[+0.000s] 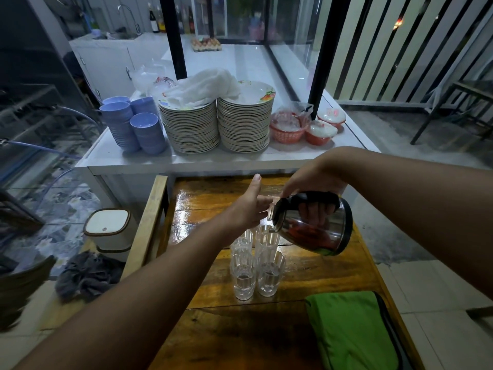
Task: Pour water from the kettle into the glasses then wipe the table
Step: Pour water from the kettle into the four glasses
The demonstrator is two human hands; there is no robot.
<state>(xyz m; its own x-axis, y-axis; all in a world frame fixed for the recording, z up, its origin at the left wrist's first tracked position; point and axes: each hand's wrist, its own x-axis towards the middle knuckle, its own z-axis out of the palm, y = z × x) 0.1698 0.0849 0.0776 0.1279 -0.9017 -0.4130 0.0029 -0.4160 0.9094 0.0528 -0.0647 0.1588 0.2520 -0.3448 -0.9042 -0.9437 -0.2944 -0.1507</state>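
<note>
While the kettle [312, 222] tilts, two near glasses [256, 281] hold water

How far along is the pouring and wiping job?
The two near glasses already hold water. The right hand tilts the kettle over the far right glass, with the left hand open at the lid. The far left glass, then wiping the wet table, remain; the green cloth lies untouched.
</note>
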